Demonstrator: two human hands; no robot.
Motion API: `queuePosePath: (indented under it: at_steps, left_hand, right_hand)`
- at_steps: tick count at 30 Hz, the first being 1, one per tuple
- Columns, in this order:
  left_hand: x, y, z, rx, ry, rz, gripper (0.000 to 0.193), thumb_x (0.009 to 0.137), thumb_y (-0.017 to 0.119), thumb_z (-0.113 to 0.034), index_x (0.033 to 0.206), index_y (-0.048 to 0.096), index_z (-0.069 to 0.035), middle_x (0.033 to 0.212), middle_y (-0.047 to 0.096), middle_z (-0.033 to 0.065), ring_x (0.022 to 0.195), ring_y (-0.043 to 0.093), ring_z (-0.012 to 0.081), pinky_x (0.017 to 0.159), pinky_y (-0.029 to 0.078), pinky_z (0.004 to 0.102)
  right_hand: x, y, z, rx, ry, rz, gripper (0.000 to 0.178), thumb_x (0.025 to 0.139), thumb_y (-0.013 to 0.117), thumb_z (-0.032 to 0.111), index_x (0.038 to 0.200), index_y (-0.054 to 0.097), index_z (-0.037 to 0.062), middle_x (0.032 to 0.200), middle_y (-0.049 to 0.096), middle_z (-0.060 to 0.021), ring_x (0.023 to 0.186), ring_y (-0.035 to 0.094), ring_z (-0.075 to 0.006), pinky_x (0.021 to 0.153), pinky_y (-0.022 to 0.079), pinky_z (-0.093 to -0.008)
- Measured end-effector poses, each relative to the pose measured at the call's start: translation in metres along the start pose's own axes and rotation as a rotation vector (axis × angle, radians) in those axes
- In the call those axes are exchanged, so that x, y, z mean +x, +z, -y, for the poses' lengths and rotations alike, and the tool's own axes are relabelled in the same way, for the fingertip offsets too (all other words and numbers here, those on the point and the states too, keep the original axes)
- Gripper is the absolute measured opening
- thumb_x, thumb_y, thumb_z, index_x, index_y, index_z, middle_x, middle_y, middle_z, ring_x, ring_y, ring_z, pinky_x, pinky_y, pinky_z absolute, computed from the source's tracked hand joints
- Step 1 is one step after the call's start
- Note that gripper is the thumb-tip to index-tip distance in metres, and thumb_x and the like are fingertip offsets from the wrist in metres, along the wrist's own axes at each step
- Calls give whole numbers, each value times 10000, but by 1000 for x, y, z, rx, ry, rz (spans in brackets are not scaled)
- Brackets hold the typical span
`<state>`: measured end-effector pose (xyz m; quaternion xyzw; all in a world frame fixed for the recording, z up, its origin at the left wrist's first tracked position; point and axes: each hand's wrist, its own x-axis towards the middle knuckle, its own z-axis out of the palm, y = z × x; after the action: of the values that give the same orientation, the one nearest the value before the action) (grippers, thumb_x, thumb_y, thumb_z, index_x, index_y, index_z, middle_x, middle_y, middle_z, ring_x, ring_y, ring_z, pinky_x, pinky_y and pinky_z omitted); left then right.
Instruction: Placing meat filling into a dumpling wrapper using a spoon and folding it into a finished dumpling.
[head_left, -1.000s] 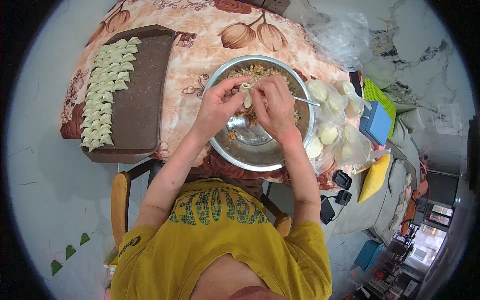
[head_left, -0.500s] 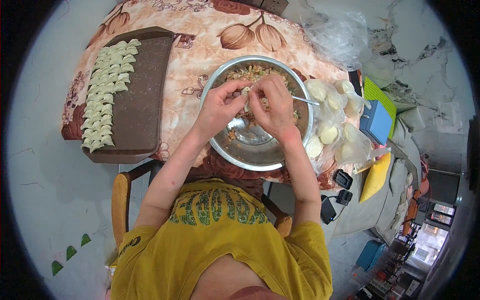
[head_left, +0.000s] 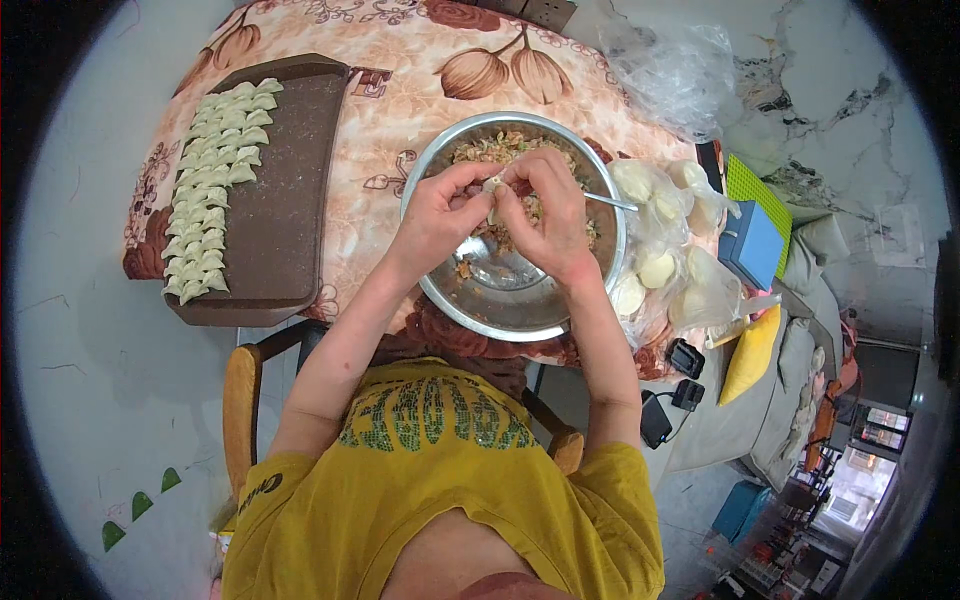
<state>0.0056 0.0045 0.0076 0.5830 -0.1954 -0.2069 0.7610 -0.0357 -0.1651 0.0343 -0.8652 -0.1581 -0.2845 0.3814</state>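
Observation:
Both hands meet over a wide steel bowl (head_left: 497, 322) partly filled with chopped filling (head_left: 515, 143). Between the fingertips is a small pale dumpling (head_left: 493, 186), mostly covered by the fingers. My left hand (head_left: 440, 212) pinches it from the left, and my right hand (head_left: 548, 212) pinches it from the right. A metal utensil's handle (head_left: 612, 202) leans over the bowl's right rim. To the left, a brown tray (head_left: 285, 190) holds rows of folded dumplings (head_left: 215, 185) along its left side.
Right of the bowl lie plastic bags with round pale wrappers (head_left: 657, 270). Behind them is a crumpled clear bag (head_left: 675, 75); farther right stand a blue box (head_left: 752, 245) and a yellow cushion (head_left: 750, 355). Black chargers (head_left: 686, 358) sit at the table's right edge. A wooden chair armrest (head_left: 240, 410) is nearby.
The fingers have shifted very slightly around the dumpling. Otherwise the hands, bowl and tray look the same.

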Motion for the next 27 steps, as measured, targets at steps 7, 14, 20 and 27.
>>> queuePosePath:
  at_steps: [7,14,20,27]
  left_hand:
    - [2,2,8,9,31,-12,246,975,645,-51,1209,676,19,946,634,-56,751,510,-20,633,423,164]
    - [2,0,11,35,38,0,238,972,644,-52,1197,682,18,912,611,-72,717,473,-28,600,397,171]
    - [1,2,5,-24,21,-17,248,970,652,-57,1204,676,20,949,639,-59,751,508,-23,625,419,168]
    - [3,1,12,41,28,5,272,971,669,-72,1229,670,16,1005,661,-33,790,542,-5,668,458,177]
  right_hand:
    - [1,0,-3,-19,-23,29,158,776,699,6,900,602,7,890,583,-162,848,600,-362,728,495,-437]
    - [1,1,-3,-94,-86,41,173,787,693,10,927,592,11,888,583,-155,840,593,-364,700,490,-439]
    - [2,-2,3,-9,12,39,150,814,698,24,926,598,15,902,592,-150,854,595,-362,720,491,-444]
    - [2,-1,-2,-77,-65,65,153,828,708,30,941,605,15,918,590,-146,874,599,-355,738,496,-440]
